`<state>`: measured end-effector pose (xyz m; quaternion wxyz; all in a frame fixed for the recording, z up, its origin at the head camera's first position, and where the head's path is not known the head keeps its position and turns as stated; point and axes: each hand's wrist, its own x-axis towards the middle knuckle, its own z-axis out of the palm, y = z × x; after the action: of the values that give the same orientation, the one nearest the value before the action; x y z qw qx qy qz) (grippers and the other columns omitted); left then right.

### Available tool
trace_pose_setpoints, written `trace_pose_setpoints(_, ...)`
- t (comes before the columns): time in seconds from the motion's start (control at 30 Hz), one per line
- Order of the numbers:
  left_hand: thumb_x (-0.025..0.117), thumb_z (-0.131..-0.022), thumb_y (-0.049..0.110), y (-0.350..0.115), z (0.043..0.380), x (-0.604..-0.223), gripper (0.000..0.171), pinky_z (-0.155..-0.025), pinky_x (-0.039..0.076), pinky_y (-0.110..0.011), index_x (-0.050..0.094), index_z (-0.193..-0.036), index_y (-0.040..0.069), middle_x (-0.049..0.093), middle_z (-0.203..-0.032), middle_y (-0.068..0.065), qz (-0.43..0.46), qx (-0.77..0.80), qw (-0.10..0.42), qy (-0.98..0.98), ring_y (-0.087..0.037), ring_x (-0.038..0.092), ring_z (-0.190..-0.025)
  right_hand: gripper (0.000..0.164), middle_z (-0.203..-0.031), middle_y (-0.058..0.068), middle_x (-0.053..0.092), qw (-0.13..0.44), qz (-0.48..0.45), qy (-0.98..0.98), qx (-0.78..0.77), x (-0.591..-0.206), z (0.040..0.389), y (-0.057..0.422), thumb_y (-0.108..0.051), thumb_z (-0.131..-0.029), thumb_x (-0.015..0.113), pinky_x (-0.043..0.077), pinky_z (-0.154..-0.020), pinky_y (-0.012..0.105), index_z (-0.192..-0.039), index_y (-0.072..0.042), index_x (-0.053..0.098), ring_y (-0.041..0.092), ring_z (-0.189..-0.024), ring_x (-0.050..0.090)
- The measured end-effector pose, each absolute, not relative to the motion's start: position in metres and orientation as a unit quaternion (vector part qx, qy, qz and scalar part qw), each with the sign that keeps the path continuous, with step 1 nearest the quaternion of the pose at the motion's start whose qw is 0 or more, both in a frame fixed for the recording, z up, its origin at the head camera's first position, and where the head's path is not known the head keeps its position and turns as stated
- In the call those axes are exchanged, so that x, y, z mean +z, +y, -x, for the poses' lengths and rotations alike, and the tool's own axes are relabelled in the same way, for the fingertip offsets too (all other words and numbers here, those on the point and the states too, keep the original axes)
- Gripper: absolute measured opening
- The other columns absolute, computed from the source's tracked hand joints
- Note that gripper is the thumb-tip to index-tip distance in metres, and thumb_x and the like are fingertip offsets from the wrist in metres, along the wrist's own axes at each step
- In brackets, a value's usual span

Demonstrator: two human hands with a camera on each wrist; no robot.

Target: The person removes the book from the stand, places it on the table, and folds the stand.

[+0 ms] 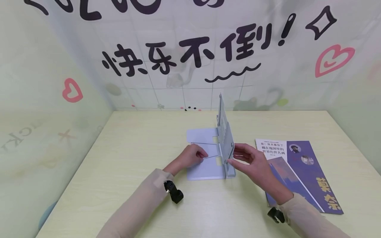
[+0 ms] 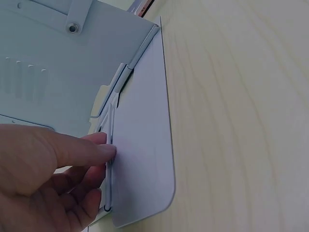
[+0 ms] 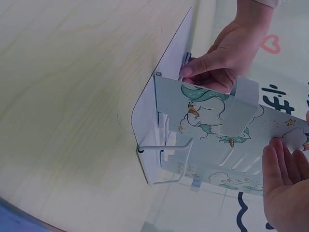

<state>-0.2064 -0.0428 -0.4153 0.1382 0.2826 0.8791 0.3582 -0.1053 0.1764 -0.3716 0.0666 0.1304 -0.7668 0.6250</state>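
While the desk [image 1: 131, 142] bears a metal stand [image 1: 221, 132] near its middle, panel [image 1: 227, 145] upright and base plate [image 1: 208, 170] flat, the right hand [image 1: 253, 162] lays extended fingers against the panel, seemingly to steady it, and the left hand [image 1: 190, 155] pinches a wire bar [image 2: 109, 183], perhaps controlling its angle.

Booth-like workspace, wood-grain table [image 1: 143, 138], printed backdrop [image 1: 166, 96] on three sides
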Motion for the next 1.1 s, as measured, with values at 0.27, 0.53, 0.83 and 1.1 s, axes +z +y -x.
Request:
trace_pose_setpoints(0.27,0.062,-0.084,0.0,-0.04,0.204,-0.384,0.017,-0.068,0.047,-0.02,0.066,-0.1,-0.002,0.062,-0.087,-0.005,-0.298,0.374,0.115,0.871,-0.014,0.054,-0.077,0.042,-0.111,0.019,0.059,0.067,-0.138,-0.766,0.625,-0.372,0.106,0.175,-0.001,-0.078,0.07,0.049,-0.084,0.027,-0.117,0.007,0.055,0.017,-0.098,0.06)
trace_pose_setpoints(0.53,0.053,-0.092,0.01,-0.027,0.193,-0.318,0.025,-0.067,0.052,-0.026,0.059,-0.115,0.004,0.059,-0.102,-0.01,-0.271,0.526,0.032,0.805,-0.02,0.058,-0.085,0.042,-0.115,0.015,0.059,0.037,-0.137,-0.778,0.613,-0.367,0.106,0.169,-0.01,-0.081,0.069,0.048,-0.088,0.032,-0.12,-0.001,0.056,0.02,-0.103,0.059)
trace_pose_setpoints(0.83,0.055,-0.09,0.007,-0.036,0.185,-0.3,0.031,-0.072,0.055,-0.03,0.055,-0.121,-0.001,0.051,-0.117,-0.015,-0.194,0.613,0.063,0.763,-0.024,0.058,-0.097,0.037,-0.11,0.006,0.062,0.045,-0.183,-0.782,0.594,-0.37,0.114,0.148,-0.01,-0.079,0.072,0.049,-0.085,0.037,-0.114,-0.005,0.062,0.019,-0.099,0.06)
trace_pose_setpoints(1.1,0.055,-0.087,0.002,-0.064,0.179,-0.312,0.032,-0.076,0.053,-0.03,0.058,-0.119,-0.001,0.056,-0.108,-0.016,-0.084,0.659,0.066,0.745,-0.023,0.059,-0.094,0.037,-0.103,0.005,0.061,0.045,-0.217,-0.777,0.589,-0.379,0.121,0.127,-0.01,-0.076,0.074,0.051,-0.083,0.037,-0.112,-0.006,0.065,0.022,-0.096,0.058)
